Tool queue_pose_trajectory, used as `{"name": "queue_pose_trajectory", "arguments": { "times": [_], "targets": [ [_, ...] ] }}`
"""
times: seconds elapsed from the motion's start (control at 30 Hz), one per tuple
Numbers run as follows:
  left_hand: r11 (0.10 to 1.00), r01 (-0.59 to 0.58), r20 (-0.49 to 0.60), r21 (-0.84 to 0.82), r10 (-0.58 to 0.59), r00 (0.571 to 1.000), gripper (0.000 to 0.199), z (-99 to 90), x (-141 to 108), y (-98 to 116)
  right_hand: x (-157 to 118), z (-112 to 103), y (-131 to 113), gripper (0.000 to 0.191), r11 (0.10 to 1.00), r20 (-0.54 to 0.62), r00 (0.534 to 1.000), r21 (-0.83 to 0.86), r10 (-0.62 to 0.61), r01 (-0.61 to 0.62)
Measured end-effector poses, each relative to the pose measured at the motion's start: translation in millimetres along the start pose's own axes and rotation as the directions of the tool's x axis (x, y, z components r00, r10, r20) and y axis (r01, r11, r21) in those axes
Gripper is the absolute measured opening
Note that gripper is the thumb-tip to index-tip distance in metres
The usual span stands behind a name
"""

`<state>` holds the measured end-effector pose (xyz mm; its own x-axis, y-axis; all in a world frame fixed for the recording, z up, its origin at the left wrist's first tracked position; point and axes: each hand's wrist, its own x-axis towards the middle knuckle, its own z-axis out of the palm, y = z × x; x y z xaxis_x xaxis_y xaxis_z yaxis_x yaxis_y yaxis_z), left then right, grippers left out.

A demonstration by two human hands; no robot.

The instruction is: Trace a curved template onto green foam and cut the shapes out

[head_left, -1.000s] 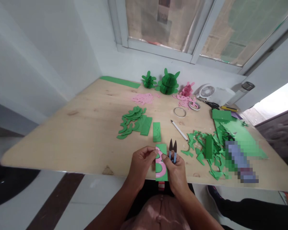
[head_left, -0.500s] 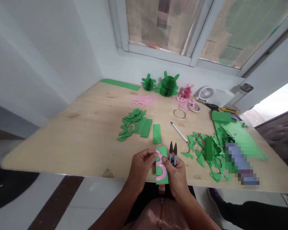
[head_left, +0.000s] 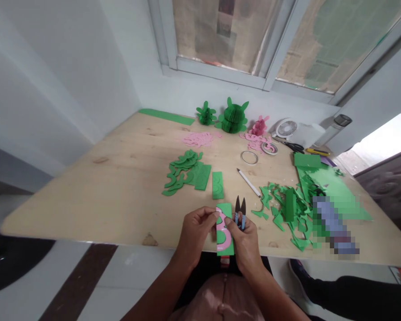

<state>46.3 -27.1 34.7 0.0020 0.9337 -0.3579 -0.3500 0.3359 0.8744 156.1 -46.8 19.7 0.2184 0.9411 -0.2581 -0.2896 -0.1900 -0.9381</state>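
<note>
Just above the table's front edge, a green paper strip point(head_left: 230, 248) is held upright between both hands. A pink paper cutout point(head_left: 224, 243) with curved lobes lies flat against it, flush along the left side. My left hand point(head_left: 196, 229) pinches the left edge of the cutout and strip. My right hand point(head_left: 246, 240) has its thumb pressed on the strip, and its fingers also hold small thread snips point(head_left: 240, 214), blades apart and pointing away from me. Just beyond lies another green strip point(head_left: 217, 185) with a curved outline drawn on it.
Green cutouts point(head_left: 178, 171) lie left of centre, green scraps point(head_left: 296, 214) to the right. Behind are a pen point(head_left: 248, 182), tape rings point(head_left: 249, 157), pink scraps point(head_left: 200, 139), paper figures point(head_left: 233, 118), a fan point(head_left: 286, 128) and black scissors point(head_left: 293, 146). A blurred patch point(head_left: 334, 223) covers something at right.
The view has shifted very slightly. Both hands keep the same hold on the paper strip and pink cutout, and the snips stay in my right hand.
</note>
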Motion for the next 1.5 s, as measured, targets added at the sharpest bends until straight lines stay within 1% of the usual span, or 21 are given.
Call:
{"name": "queue_pose_trajectory", "arguments": {
  "times": [0.13,0.23,0.43,0.63,0.77,0.9,1.0,1.07,1.13,1.37,1.5],
  "targets": [
    [1.0,0.007,0.003,-0.004,-0.007,1.0,0.014,-1.0,0,-2,1,-2,3,0.029,0.999,-0.007,1.0,-0.019,-0.026,0.026],
    [1.0,0.016,-0.01,-0.001,-0.016,1.0,0.017,-1.2,0,-2,2,-3,6,0.028,0.999,0.006,1.0,-0.028,-0.025,0.025],
    [1.0,-0.009,-0.024,-0.004,0.009,1.0,0.011,0.6,-1,-1,1,-3,6,0.03,0.999,0.015,1.0,-0.039,-0.009,0.01],
    [0.999,-0.035,-0.046,0.021,0.036,0.998,0.01,-3.0,0,6,-4,-10,0,0.037,0.998,0.076,0.997,-0.057,-0.005,0.01],
    [0.998,-0.051,-0.061,0.025,0.053,0.997,0.012,-6.1,2,12,-9,-18,-2,0.045,0.996,0.101,0.995,-0.093,0.028,-0.018],
    [0.999,-0.032,-0.028,-0.003,0.032,0.999,0.012,-3.9,1,19,-11,-23,-1,0.045,0.979,0.177,0.984,-0.203,0.001,0.035],
    [1.0,-0.026,-0.01,-0.014,0.026,1.0,0.011,-1.8,0,24,-12,-26,-3,0.044,0.968,0.241,0.97,-0.237,-0.025,0.083],
    [1.0,-0.025,0.001,-0.013,0.025,1.0,0.011,-1.3,1,24,-13,-26,-4,0.043,0.968,0.273,0.962,-0.232,-0.025,0.091],
    [1.0,-0.028,0.009,-0.015,0.028,1.0,0.012,-1.4,2,24,-14,-25,-6,0.043,0.975,0.285,0.958,-0.211,-0.005,0.068],
    [0.999,-0.036,0.021,0.011,0.036,0.999,0.013,-1.2,4,23,-14,-24,-4,0.045,0.994,0.282,0.958,-0.111,0.047,-0.016],
    [0.999,-0.039,0.034,0.013,0.039,0.999,0.012,-0.7,5,26,-14,-25,-4,0.046,0.995,0.286,0.957,-0.091,0.053,-0.028]
  ]
}}
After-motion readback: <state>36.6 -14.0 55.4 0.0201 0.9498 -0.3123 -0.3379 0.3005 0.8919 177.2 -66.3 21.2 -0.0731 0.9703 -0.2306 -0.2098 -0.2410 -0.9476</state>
